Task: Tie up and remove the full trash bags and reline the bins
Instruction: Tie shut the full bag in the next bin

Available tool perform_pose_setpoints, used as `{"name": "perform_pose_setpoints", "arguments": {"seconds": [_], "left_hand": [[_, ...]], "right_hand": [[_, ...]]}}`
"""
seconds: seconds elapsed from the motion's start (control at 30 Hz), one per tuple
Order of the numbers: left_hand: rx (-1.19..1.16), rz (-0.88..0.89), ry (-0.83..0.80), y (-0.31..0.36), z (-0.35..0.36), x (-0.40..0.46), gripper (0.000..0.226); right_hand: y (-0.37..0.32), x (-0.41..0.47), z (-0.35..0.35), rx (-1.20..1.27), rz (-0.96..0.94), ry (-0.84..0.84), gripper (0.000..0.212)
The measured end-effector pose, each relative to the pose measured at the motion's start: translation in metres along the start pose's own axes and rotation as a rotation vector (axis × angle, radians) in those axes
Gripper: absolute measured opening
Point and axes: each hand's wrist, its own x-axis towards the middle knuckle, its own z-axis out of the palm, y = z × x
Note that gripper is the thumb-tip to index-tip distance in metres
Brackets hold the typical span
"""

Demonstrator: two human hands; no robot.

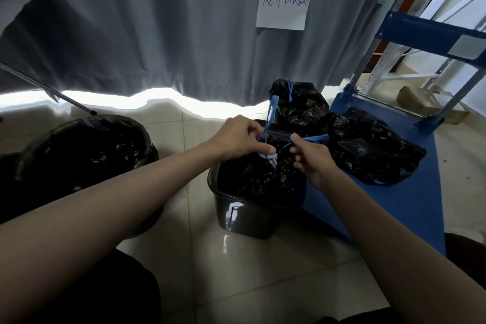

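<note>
A dark rectangular bin [244, 216] stands on the tiled floor with a full black trash bag [252, 179] inside it. Blue drawstrings [271, 110] come out of the bag's gathered mouth. My left hand [242, 139] pinches one drawstring over the bag's mouth, its loop rising up behind the hand. My right hand [309, 159] pinches the other drawstring, which runs off to the right. A round bin with a black bag [86, 158] in it sits at the left.
Two tied black bags [299, 105] [368, 150] rest on a blue platform cart [394, 208] at the right. A grey curtain [157, 34] with a handwritten paper sign [285, 1] hangs behind. A metal rod [47, 89] slants in at the left.
</note>
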Motion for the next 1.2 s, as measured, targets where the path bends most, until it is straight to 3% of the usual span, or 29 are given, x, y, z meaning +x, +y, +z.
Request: {"name": "perform_pose_setpoints", "arguments": {"seconds": [0.17, 0.27, 0.47, 0.57, 0.73, 0.87, 1.07, 1.2], "left_hand": [[-0.031, -0.001, 0.009, -0.001, 0.011, 0.006, 0.022], [-0.020, 0.000, 0.074, 0.003, 0.008, 0.010, 0.012], [-0.133, 0.043, 0.105, 0.011, -0.017, 0.015, 0.004], [-0.144, 0.084, 0.102, 0.019, -0.028, 0.016, 0.007], [-0.117, 0.143, -0.048, 0.035, -0.032, 0.016, 0.009], [-0.107, 0.176, -0.056, 0.044, -0.033, 0.016, 0.008], [-0.130, 0.167, 0.004, 0.040, -0.029, 0.021, 0.010], [-0.014, 0.127, 0.015, 0.029, -0.022, 0.026, 0.017]], "right_hand": [[-0.002, 0.008, 0.009, 0.103, -0.033, -0.052, 0.019], [-0.004, 0.009, 0.007, 0.141, -0.146, -0.051, 0.013], [-0.022, 0.001, 0.001, 0.164, -0.364, -0.061, 0.022], [-0.027, -0.005, 0.006, 0.100, -0.368, -0.157, 0.022], [-0.029, -0.015, 0.017, -0.167, -0.375, -0.240, 0.011], [-0.036, -0.025, 0.023, -0.294, -0.383, -0.342, 0.024], [-0.041, -0.030, 0.022, -0.280, -0.339, -0.444, 0.014], [-0.037, -0.028, 0.019, -0.266, -0.383, -0.401, 0.011]]}}
